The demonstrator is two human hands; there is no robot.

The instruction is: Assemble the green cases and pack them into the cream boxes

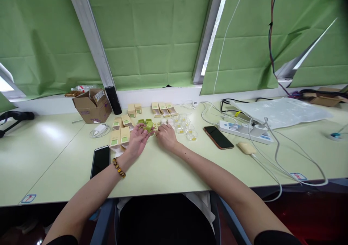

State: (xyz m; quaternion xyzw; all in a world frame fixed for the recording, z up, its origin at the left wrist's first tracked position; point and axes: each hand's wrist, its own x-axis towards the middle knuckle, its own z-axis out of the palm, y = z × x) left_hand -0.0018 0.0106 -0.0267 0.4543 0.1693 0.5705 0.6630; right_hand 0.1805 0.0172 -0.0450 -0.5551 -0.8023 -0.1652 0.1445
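Note:
My left hand, with a beaded bracelet at the wrist, holds a small green box between its fingers. Close beside it, my right hand is closed, its fingertips bent down at the small yellowish pieces on the table. Whatever sits in those fingertips is hidden. More green boxes lie just behind my left hand. Several clear plastic cups with yellow bits inside stand right of my right hand. To the left are open kraft-paper boxes with green labels.
More kraft boxes line the back. A phone lies at left, another phone at right near a power strip and loose white cables. A cardboard box and a black cylinder stand back left.

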